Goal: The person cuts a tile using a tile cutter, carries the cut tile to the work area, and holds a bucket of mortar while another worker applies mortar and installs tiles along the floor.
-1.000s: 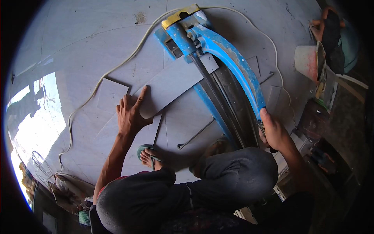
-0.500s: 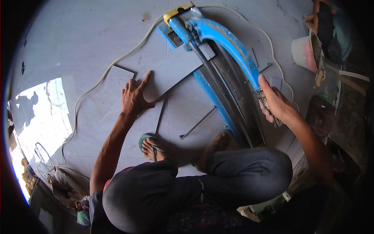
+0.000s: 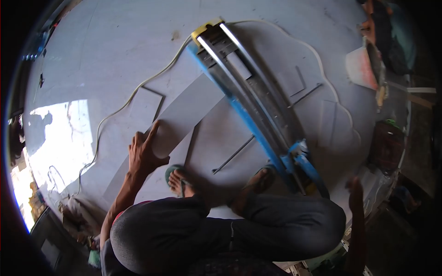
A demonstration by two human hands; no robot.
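Note:
My left hand [image 3: 145, 154] grips the near end of a grey tile strip [image 3: 191, 103], with the thumb at one edge and the index finger along the other. The strip's far end reaches the blue side of a manual tile cutter [image 3: 248, 122]. A small cut tile piece [image 3: 239, 66] lies on the cutter bed by the rails. The cutter's carriage and blue handle [image 3: 311, 172] are at the near end of the rails. My right hand [image 3: 355, 195] is off the handle, to its right, dim and blurred; its fingers are unclear.
A pale cable [image 3: 138, 89] curves round the cutter's far end. Loose tile pieces [image 3: 147, 103] lie on the floor, and a support rod [image 3: 234, 154] sticks out beside the cutter. A bucket [image 3: 361, 66] stands at the right, near another person [image 3: 386, 37]. My sandalled feet [image 3: 177, 179] are close by.
My left hand has drawn the tile strip toward the lower left, leaving the cut piece on the bed. The handle and carriage have come to the near end, and my right hand has let go.

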